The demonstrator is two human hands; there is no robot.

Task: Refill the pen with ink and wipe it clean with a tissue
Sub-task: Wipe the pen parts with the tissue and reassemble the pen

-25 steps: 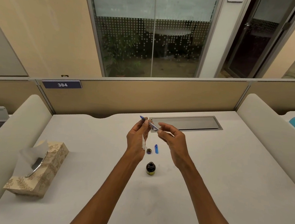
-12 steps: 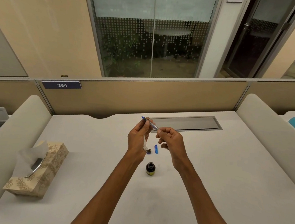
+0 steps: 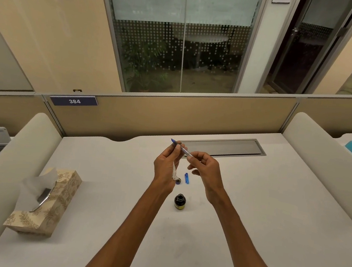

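Observation:
A thin pen [image 3: 182, 149] with a blue front end is held above the desk, tip pointing up and to the left. My left hand [image 3: 166, 166] pinches it near the blue end, and a white tissue [image 3: 174, 171] hangs from that palm. My right hand [image 3: 206, 170] pinches the pen's rear end with its fingertips. On the desk below stands a small open ink bottle [image 3: 179, 201] with a yellow label. The bottle's cap [image 3: 178, 180] and a blue pen cap [image 3: 186, 178] lie just beyond it.
A patterned tissue box [image 3: 48, 203] with a sheet sticking out sits at the left on the white desk [image 3: 249, 214]. A metal cable flap [image 3: 223, 147] lies at the back by the partition. Padded dividers flank both sides.
My right hand slid along the pen toward my left hand and curled in closer. The pen and my left hand stayed almost in place.

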